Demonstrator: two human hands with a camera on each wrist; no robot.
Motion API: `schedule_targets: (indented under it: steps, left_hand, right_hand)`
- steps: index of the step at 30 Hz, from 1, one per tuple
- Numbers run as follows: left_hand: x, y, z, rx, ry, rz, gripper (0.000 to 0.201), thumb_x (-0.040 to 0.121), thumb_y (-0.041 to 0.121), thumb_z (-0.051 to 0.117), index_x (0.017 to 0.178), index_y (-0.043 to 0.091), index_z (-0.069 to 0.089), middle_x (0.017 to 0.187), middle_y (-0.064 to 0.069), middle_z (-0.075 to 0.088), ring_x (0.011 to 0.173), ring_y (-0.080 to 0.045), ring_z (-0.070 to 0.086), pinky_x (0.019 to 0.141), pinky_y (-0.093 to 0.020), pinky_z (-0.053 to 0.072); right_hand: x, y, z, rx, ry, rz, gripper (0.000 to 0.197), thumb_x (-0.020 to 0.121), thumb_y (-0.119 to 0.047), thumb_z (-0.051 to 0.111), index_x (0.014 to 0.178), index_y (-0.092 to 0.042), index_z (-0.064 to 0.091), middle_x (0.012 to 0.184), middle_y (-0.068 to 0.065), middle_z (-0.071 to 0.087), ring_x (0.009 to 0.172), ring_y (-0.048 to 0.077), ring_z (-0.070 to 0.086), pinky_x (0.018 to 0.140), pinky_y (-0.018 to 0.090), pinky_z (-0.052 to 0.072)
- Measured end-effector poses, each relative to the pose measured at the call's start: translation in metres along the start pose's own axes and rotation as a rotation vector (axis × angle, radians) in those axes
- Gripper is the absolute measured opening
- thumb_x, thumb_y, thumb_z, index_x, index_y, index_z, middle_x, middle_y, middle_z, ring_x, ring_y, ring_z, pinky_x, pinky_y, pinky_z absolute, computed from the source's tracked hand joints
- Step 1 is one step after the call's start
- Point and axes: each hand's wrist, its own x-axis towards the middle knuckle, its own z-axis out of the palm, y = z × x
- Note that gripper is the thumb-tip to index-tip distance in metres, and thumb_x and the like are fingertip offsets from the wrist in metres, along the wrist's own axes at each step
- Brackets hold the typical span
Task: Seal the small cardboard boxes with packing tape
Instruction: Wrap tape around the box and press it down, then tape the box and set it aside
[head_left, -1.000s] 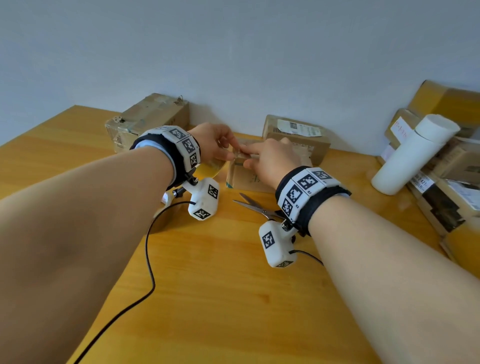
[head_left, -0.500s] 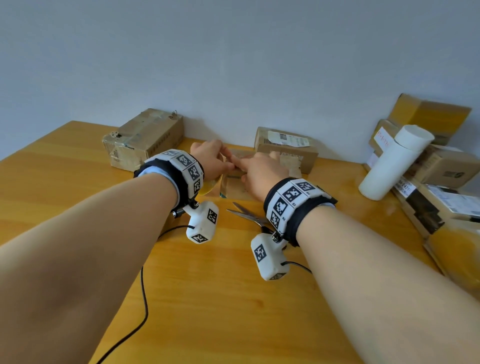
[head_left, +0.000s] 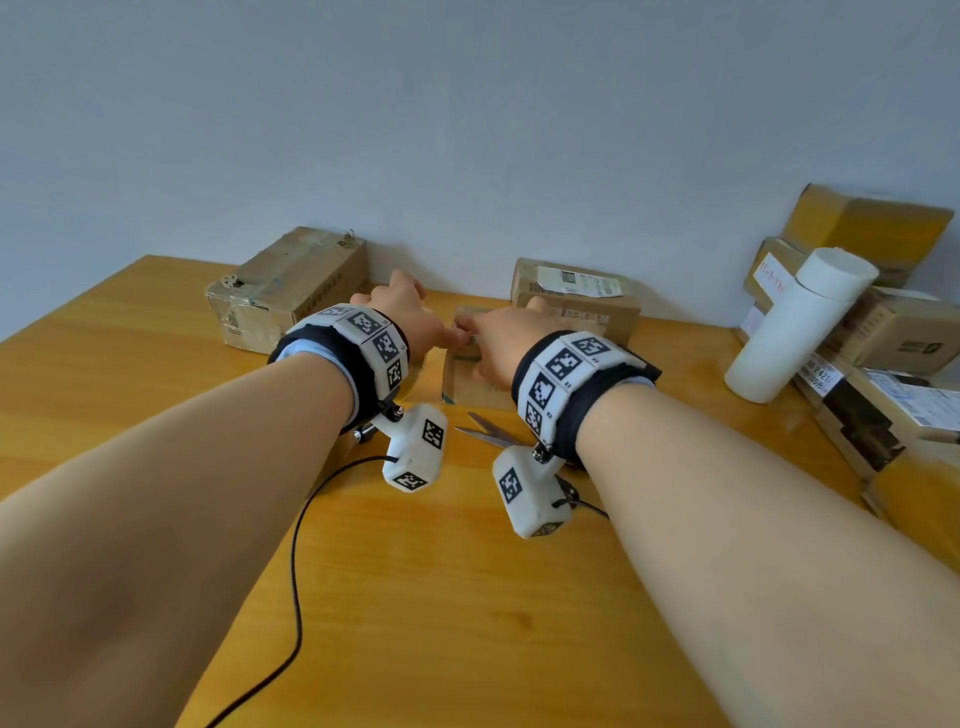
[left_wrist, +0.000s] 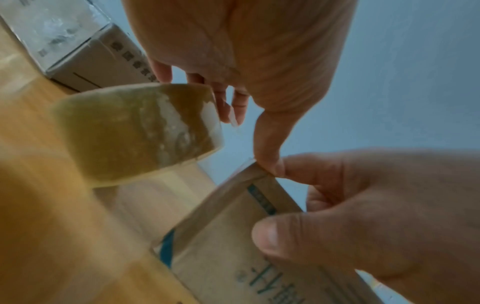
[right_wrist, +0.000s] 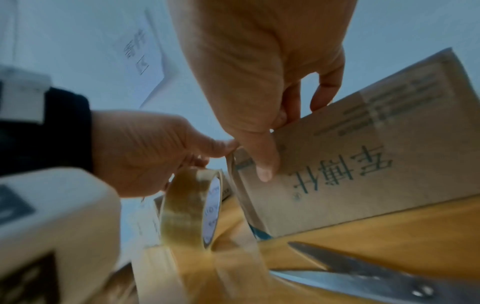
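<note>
Stands on the table (head_left: 363, 597) just before the wall, between both hands: small cardboard box (right_wrist: 363, 164), brown, green print on its side, stiff yet likely light, so best steadied by its top edge and corners. Right hand (head_left: 506, 343) clasps that top edge, thumb pressed flat against the printed face. Beside it, tape roll (left_wrist: 137, 131), clear and yellowish, glossy, probably slippery outside and clingy on the loose strip (best handled by the rim). Left hand (head_left: 408, 317) pinches something thin at the box's top corner, seemingly the tape end; hard to confirm. Near the box, scissors (right_wrist: 376, 275).
</note>
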Motion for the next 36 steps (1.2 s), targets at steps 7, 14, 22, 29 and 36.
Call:
schedule_targets:
  steps: [7, 14, 22, 29, 36]
  left_hand:
    - [-0.001, 0.005, -0.002, 0.012, -0.076, 0.052, 0.026, 0.088, 0.042, 0.066, 0.113, 0.048, 0.066, 0.123, -0.003, 0.057, 0.124, -0.031, 0.036, 0.1, -0.042, 0.037]
    - [-0.008, 0.006, -0.013, -0.16, -0.034, 0.006, 0.036, 0.09, 0.034, 0.05, 0.125, 0.034, 0.06, 0.117, 0.001, 0.065, 0.112, -0.027, 0.057, 0.101, -0.04, 0.046]
    - [-0.035, 0.026, -0.049, -0.632, 0.006, 0.084, 0.042, 0.093, 0.02, 0.062, 0.134, 0.016, 0.053, 0.076, 0.0, 0.076, 0.083, -0.01, 0.072, 0.097, -0.038, 0.051]
    - [-0.063, 0.05, -0.066, -0.776, -0.043, 0.178, 0.03, 0.097, 0.018, 0.055, 0.126, 0.011, 0.059, 0.08, -0.007, 0.077, 0.087, -0.016, 0.074, 0.08, -0.031, 0.053]
    - [-0.094, 0.059, -0.069, -0.724, -0.004, 0.297, 0.064, 0.084, 0.016, 0.075, 0.142, 0.029, 0.051, 0.091, 0.004, 0.077, 0.095, -0.009, 0.07, 0.082, -0.022, 0.052]
  right_hand:
    - [-0.015, 0.042, 0.003, 0.2, 0.242, -0.009, 0.069, 0.089, -0.05, 0.07, 0.151, -0.036, 0.043, 0.15, 0.004, 0.048, 0.14, 0.031, 0.038, 0.112, 0.047, 0.037]
    - [-0.031, 0.061, 0.018, 0.228, 0.08, 0.077, 0.087, 0.085, -0.056, 0.072, 0.158, -0.039, 0.027, 0.162, 0.005, 0.031, 0.147, 0.04, 0.019, 0.116, 0.058, 0.03]
    - [-0.057, 0.047, 0.001, 0.315, 0.154, 0.086, 0.077, 0.088, -0.079, 0.046, 0.151, -0.034, 0.044, 0.157, 0.014, 0.033, 0.146, 0.04, 0.024, 0.119, 0.055, 0.025]
    - [-0.084, 0.034, -0.027, 0.96, 0.243, -0.182, 0.057, 0.095, -0.047, 0.066, 0.145, -0.024, 0.051, 0.135, -0.009, 0.059, 0.11, 0.009, 0.062, 0.071, 0.021, 0.052]
    - [-0.1, 0.037, -0.032, 1.371, 0.181, -0.139, 0.055, 0.087, -0.022, 0.08, 0.136, -0.023, 0.057, 0.112, 0.011, 0.074, 0.098, 0.026, 0.074, 0.089, 0.045, 0.061]
